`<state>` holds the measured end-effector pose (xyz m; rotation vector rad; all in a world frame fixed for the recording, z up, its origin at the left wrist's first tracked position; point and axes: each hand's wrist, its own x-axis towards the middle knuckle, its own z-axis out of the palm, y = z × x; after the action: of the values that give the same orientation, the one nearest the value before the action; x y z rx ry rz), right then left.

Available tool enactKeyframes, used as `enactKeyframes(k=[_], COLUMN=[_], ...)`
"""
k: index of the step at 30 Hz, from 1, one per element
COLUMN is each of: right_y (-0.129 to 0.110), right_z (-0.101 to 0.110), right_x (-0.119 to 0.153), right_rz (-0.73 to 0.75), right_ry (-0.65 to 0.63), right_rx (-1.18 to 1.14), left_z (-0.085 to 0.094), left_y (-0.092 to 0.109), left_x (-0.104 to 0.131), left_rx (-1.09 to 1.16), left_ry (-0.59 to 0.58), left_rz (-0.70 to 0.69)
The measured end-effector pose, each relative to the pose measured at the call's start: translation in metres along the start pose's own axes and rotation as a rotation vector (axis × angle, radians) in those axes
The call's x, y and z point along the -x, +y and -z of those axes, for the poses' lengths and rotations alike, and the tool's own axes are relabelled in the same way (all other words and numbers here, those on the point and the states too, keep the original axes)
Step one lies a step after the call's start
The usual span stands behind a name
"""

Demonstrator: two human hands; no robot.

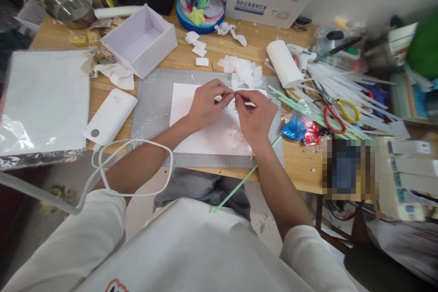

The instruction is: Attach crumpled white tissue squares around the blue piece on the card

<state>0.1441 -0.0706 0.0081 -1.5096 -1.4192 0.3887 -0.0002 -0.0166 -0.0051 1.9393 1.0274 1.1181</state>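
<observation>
My left hand [210, 102] and my right hand [255, 112] meet fingertip to fingertip over a white sheet [205, 139] on the grey cutting mat [150, 114]. Both hands are pinched; whatever lies between the fingertips is too small to make out. Small pale scraps [234, 136] lie on the sheet beneath and beside my right hand. Just beyond the hands is a pile of torn white tissue [243, 70]. A light green stick [236, 188] slants past my right wrist over the table's front edge.
A white power bank [111, 116] with a looped cable stands left, behind it an open white box [142, 41]. At right lie scissors [333, 112], white sticks [356, 93], a blue packet [294, 128] and a white roll [284, 63].
</observation>
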Motion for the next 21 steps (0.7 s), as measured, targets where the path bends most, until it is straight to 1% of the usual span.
enactKeyframes(k=[5,10,15,19,21], right_y=[0.003,0.001,0.002,-0.003,-0.005], right_z=[-0.001,-0.001,-0.001,0.002,0.004], right_x=[-0.001,-0.003,-0.005,-0.008,-0.010], right_rz=[-0.116,-0.211,-0.337,-0.481,-0.562], right_ry=[-0.019,-0.044,-0.066,-0.083,-0.120], right_rx=[-0.151,-0.332,-0.442,-0.528,-0.602], left_z=[0.000,0.001,0.003,0.004,0.004], left_y=[0.005,0.008,0.010,0.011,0.010], left_x=[0.000,0.000,-0.001,-0.001,-0.001], left_rx=[0.055,0.063,0.057,0.065,0.086], left_ry=[0.016,0.024,0.031,-0.006,-0.016], left_rz=[0.043,0.068,0.047,0.073,0.092])
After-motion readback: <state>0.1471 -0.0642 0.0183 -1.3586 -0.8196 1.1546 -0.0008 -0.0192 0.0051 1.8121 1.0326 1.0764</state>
